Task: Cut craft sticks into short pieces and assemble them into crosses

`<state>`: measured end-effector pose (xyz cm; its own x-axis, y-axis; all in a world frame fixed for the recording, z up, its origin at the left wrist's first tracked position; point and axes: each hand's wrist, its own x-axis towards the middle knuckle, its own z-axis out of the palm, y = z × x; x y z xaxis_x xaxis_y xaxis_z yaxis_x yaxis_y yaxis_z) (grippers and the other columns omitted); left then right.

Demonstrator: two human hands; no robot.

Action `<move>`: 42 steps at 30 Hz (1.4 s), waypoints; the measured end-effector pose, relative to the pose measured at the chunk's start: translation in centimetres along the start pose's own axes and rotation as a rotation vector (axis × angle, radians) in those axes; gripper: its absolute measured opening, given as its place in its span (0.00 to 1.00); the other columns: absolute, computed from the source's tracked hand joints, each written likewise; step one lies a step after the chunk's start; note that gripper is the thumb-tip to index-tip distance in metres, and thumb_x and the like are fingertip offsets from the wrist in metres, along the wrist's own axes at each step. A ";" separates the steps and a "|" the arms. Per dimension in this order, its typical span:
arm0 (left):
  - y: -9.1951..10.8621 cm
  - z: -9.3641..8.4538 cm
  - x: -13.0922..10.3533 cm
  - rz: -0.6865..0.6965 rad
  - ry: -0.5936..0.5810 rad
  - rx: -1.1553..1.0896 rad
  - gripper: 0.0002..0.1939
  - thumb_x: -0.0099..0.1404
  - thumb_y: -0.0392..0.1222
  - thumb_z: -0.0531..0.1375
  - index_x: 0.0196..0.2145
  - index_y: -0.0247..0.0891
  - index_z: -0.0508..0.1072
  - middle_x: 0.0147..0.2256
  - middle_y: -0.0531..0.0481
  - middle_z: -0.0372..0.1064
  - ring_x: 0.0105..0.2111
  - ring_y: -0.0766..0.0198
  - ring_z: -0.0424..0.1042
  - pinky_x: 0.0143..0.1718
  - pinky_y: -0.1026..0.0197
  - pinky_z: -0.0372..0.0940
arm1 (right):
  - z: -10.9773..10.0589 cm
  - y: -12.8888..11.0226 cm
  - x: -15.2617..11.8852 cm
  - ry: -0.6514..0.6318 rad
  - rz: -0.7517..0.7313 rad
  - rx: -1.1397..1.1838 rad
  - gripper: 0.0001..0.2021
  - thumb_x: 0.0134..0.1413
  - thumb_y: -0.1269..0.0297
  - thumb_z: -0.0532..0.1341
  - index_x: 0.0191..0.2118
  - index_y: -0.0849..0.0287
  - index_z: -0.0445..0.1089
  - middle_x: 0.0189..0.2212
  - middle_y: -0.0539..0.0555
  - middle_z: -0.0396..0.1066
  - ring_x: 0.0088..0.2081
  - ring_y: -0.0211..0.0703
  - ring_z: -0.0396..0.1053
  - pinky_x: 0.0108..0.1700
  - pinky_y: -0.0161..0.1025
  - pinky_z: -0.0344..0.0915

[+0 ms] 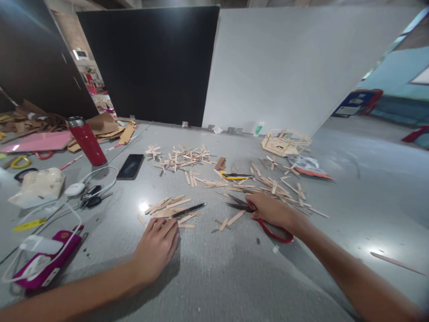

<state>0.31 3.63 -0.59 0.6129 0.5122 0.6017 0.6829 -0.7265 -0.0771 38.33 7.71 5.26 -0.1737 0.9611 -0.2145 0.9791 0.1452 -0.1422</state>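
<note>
My left hand (157,243) rests palm down, its fingers bent slightly and lying at the near edge of a small pile of wooden craft sticks (167,205). A black pen (190,210) lies across those sticks, one end close to my fingertips. My thumb is hidden. In my right hand (268,209) is a pair of scissors (275,232) with a red handle, gripped near the pivot. Its dark blades point left and stand apart. Just below the blades, a few loose sticks (236,218) lie on the table, and a larger scatter of sticks (278,190) spreads behind my right hand.
More sticks (187,157) cover the table's middle, near a yellow utility knife (236,175). Farther right are a stick-built frame (284,143) and a plastic packet (310,166). At left stand a phone (130,167), red bottle (87,142), keys (93,197) and purple device (50,261) with cables.
</note>
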 end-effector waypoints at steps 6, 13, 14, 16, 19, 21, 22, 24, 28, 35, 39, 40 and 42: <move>0.3 -0.2 0.2 0.052 0.004 -0.060 0.15 0.77 0.32 0.51 0.45 0.36 0.78 0.43 0.45 0.81 0.39 0.55 0.74 0.47 0.50 0.66 | 0.2 -0.5 -0.9 0.029 0.002 -0.050 0.10 0.50 0.78 0.65 0.35 0.56 0.68 0.40 0.55 0.76 0.42 0.50 0.74 0.39 0.37 0.60; 0.6 -0.3 0.0 0.174 0.045 -0.295 0.12 0.76 0.28 0.53 0.46 0.34 0.76 0.42 0.44 0.80 0.38 0.58 0.74 0.47 0.52 0.66 | -0.5 -3.6 -1.9 0.042 0.070 -0.165 0.11 0.59 0.82 0.57 0.40 0.60 0.72 0.45 0.61 0.79 0.47 0.51 0.77 0.46 0.39 0.65; 0.6 -0.4 -0.1 0.194 0.047 -0.311 0.11 0.75 0.28 0.53 0.47 0.33 0.75 0.42 0.43 0.80 0.38 0.58 0.74 0.47 0.52 0.66 | -0.3 -4.2 -1.9 0.047 0.089 -0.190 0.13 0.60 0.83 0.56 0.42 0.60 0.73 0.44 0.62 0.79 0.46 0.51 0.78 0.45 0.39 0.66; 0.7 -0.6 -0.2 0.231 0.039 -0.323 0.12 0.74 0.27 0.54 0.48 0.32 0.74 0.42 0.42 0.80 0.39 0.58 0.75 0.48 0.51 0.68 | 0.5 -5.6 -1.9 0.064 0.132 -0.243 0.16 0.59 0.86 0.54 0.45 0.63 0.74 0.44 0.65 0.79 0.44 0.52 0.79 0.43 0.39 0.68; 0.8 -1.0 -0.3 0.266 0.014 -0.319 0.14 0.72 0.26 0.55 0.51 0.31 0.74 0.43 0.41 0.81 0.40 0.57 0.76 0.51 0.49 0.69 | 2.1 -7.9 -2.3 0.107 0.166 -0.306 0.20 0.58 0.89 0.52 0.50 0.70 0.73 0.45 0.73 0.78 0.42 0.58 0.81 0.39 0.42 0.71; 0.9 -1.3 -0.4 0.275 -0.001 -0.313 0.14 0.72 0.26 0.55 0.52 0.31 0.74 0.43 0.40 0.81 0.41 0.56 0.77 0.54 0.48 0.69 | 3.0 -9.0 -2.9 0.132 0.140 -0.323 0.21 0.57 0.89 0.51 0.50 0.71 0.74 0.45 0.76 0.78 0.43 0.60 0.81 0.38 0.43 0.72; 1.0 -1.5 -0.4 0.277 -0.016 -0.309 0.14 0.71 0.27 0.55 0.52 0.31 0.74 0.43 0.40 0.81 0.42 0.56 0.77 0.55 0.48 0.69 | 3.3 -9.3 -3.3 0.142 0.113 -0.324 0.21 0.57 0.89 0.52 0.50 0.70 0.74 0.45 0.75 0.78 0.44 0.60 0.81 0.39 0.43 0.73; 1.0 -1.8 -0.5 0.278 -0.033 -0.305 0.14 0.72 0.27 0.55 0.51 0.31 0.75 0.43 0.41 0.81 0.42 0.56 0.78 0.56 0.48 0.69 | 3.6 -9.6 -3.9 0.156 0.049 -0.316 0.21 0.57 0.89 0.53 0.50 0.67 0.74 0.45 0.73 0.79 0.43 0.59 0.80 0.40 0.43 0.74; 1.3 -2.0 -0.8 0.298 -0.048 -0.308 0.15 0.71 0.27 0.55 0.51 0.31 0.75 0.43 0.40 0.81 0.43 0.55 0.78 0.56 0.46 0.69 | 3.6 -9.3 -3.8 0.218 -0.049 -0.293 0.18 0.58 0.85 0.54 0.49 0.65 0.74 0.43 0.71 0.79 0.43 0.60 0.79 0.40 0.47 0.74; 1.5 -1.3 -0.8 0.309 -0.033 -0.314 0.13 0.73 0.28 0.53 0.49 0.32 0.74 0.39 0.41 0.81 0.41 0.57 0.79 0.50 0.49 0.73 | 3.0 -9.9 -0.1 0.303 -0.336 -0.243 0.27 0.58 0.87 0.56 0.60 0.62 0.68 0.59 0.67 0.73 0.61 0.57 0.71 0.60 0.50 0.69; 1.8 -1.9 -0.5 0.372 0.093 -0.252 0.12 0.73 0.27 0.53 0.48 0.28 0.75 0.35 0.40 0.81 0.36 0.56 0.79 0.45 0.48 0.76 | 2.7 -10.5 2.2 0.282 -0.429 -0.256 0.26 0.63 0.85 0.55 0.64 0.64 0.66 0.60 0.67 0.71 0.60 0.56 0.70 0.59 0.48 0.68; 1.9 -2.2 -0.6 0.400 0.129 -0.231 0.12 0.73 0.27 0.54 0.47 0.27 0.76 0.34 0.41 0.81 0.34 0.56 0.79 0.44 0.48 0.77 | 2.6 -10.6 2.7 0.270 -0.442 -0.261 0.22 0.65 0.83 0.55 0.61 0.65 0.69 0.57 0.67 0.73 0.57 0.55 0.71 0.57 0.47 0.68; 2.2 -3.0 -0.7 0.442 0.174 -0.183 0.12 0.72 0.27 0.55 0.47 0.27 0.78 0.33 0.42 0.82 0.33 0.57 0.79 0.44 0.49 0.78 | 2.5 -10.9 3.4 0.243 -0.455 -0.274 0.15 0.66 0.82 0.55 0.51 0.65 0.74 0.50 0.65 0.75 0.50 0.54 0.74 0.50 0.45 0.68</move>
<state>0.17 0.30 1.21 0.7414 0.0654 0.6679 0.2828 -0.9330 -0.2226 26.82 8.81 3.65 -0.5856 0.8095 0.0419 0.8090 0.5803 0.0938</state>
